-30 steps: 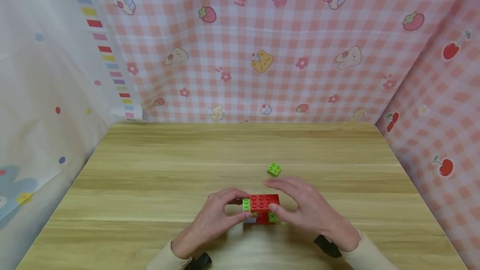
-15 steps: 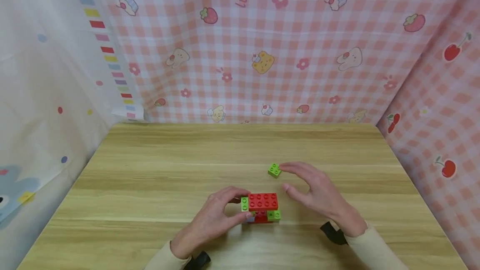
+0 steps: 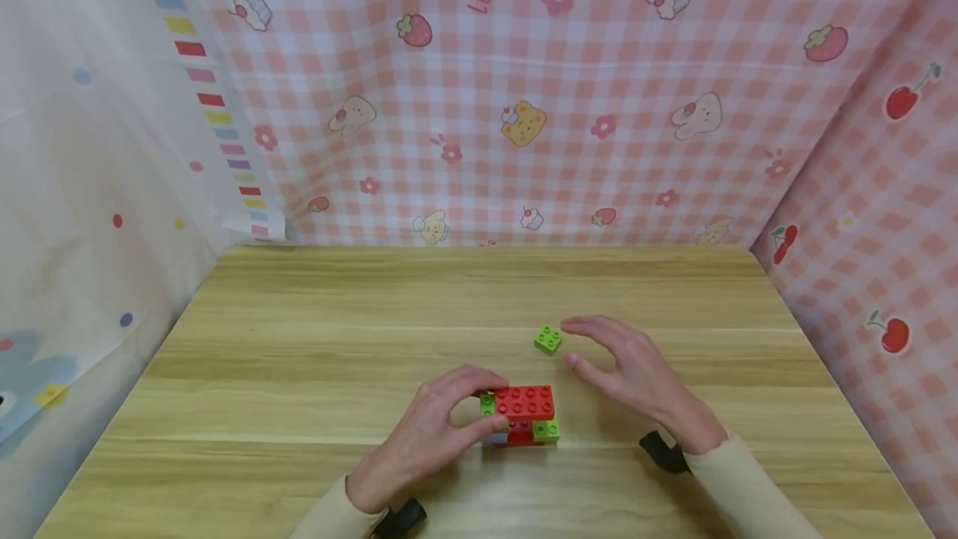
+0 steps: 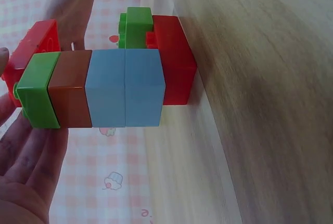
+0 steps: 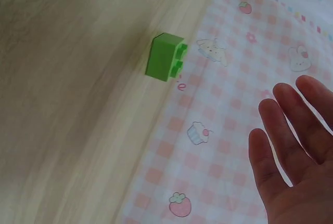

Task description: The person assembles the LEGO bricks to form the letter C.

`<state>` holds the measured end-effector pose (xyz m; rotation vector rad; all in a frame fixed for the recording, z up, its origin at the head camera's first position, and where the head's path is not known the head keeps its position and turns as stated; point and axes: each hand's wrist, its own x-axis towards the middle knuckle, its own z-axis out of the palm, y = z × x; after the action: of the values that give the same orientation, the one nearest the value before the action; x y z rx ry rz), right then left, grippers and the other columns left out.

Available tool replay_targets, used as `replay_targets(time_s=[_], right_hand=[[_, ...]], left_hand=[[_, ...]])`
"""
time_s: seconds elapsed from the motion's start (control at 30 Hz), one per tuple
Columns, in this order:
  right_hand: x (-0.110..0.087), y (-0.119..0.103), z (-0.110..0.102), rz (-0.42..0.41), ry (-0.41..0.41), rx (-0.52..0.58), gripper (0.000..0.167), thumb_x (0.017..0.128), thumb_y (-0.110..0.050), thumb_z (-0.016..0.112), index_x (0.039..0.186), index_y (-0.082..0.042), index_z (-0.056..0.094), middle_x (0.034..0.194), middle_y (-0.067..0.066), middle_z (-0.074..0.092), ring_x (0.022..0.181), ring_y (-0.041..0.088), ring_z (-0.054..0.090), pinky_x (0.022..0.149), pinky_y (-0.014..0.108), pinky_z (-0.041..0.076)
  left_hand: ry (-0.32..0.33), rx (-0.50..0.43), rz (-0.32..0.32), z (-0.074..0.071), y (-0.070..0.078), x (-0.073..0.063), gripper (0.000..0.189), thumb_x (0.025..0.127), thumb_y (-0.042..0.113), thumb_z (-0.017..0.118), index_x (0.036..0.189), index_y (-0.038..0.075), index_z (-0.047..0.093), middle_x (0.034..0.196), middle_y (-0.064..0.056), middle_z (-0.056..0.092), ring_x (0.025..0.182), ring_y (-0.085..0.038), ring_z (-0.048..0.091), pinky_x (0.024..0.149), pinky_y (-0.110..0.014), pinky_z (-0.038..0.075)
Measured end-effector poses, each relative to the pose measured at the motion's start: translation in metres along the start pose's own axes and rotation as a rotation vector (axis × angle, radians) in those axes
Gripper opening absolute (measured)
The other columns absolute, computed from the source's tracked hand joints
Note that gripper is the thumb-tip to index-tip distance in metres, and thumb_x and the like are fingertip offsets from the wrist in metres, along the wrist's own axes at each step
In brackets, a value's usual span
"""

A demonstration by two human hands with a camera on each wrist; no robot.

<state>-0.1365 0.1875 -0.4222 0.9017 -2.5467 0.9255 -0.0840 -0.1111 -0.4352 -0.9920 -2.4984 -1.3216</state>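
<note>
My left hand (image 3: 430, 418) grips the left end of a small structure of toy building bricks, thumb at the front and fingers behind. On top, a red eight-stud brick (image 3: 524, 401) overhangs like a bridge. In the left wrist view, a column of blue bricks (image 4: 125, 88), a brownish brick (image 4: 70, 89) and a green brick (image 4: 39, 90) rises from a red base brick (image 4: 176, 60). Another green brick (image 4: 138, 28) sits on the base's other end. My right hand (image 3: 632, 368) hovers with spread fingers just right of a loose green four-stud brick (image 3: 548, 340), holding nothing.
The wooden table (image 3: 337, 298) carries the structure and, farther back, the loose green brick. A pink checked cloth (image 3: 464, 65) hangs behind the table's far edge, with more cloth on both sides.
My right hand has left the structure's right end and moved back and right, beside the loose green brick. My left hand stays at the structure, its fingertips slightly farther over the left end.
</note>
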Motion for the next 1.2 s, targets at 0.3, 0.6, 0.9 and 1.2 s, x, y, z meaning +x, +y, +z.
replay_targets(time_s=[0.3,0.6,0.9,1.2], right_hand=[[0.009,0.007,0.007,0.103,-0.102,-0.034,0.042,0.097,-0.028,0.074,0.134,-0.009,0.067,0.136,0.011,0.066,0.127,0.035,0.061,0.105,0.057,0.049],[0.023,0.013,0.014,0.180,-0.206,-0.047,0.053,0.097,-0.031,0.075,0.141,-0.005,0.061,0.141,0.015,0.062,0.132,0.036,0.057,0.110,0.057,0.045],[0.036,0.020,0.020,0.233,-0.332,-0.080,0.062,0.095,-0.039,0.077,0.143,-0.005,0.059,0.144,0.017,0.060,0.134,0.036,0.054,0.112,0.056,0.043],[0.048,0.029,0.029,0.290,-0.430,-0.079,0.067,0.093,-0.041,0.079,0.143,-0.003,0.058,0.141,0.017,0.061,0.131,0.035,0.057,0.111,0.054,0.045]], left_hand=[[0.012,-0.029,0.011,0.002,0.001,0.001,0.033,0.091,0.022,0.081,0.121,0.013,0.071,0.119,0.001,0.073,0.109,-0.015,0.069,0.095,-0.039,0.058],[0.021,-0.073,-0.014,0.005,0.001,0.001,0.032,0.090,0.020,0.082,0.119,0.012,0.071,0.116,0.001,0.073,0.105,-0.012,0.069,0.092,-0.036,0.059],[0.011,-0.080,-0.042,0.004,0.000,0.001,0.032,0.091,0.024,0.082,0.119,0.013,0.072,0.114,0.004,0.073,0.103,-0.011,0.069,0.091,-0.035,0.059],[-0.009,-0.088,-0.078,0.004,0.000,0.002,0.031,0.092,0.027,0.081,0.119,0.016,0.072,0.112,0.008,0.072,0.102,-0.009,0.068,0.091,-0.035,0.058]])
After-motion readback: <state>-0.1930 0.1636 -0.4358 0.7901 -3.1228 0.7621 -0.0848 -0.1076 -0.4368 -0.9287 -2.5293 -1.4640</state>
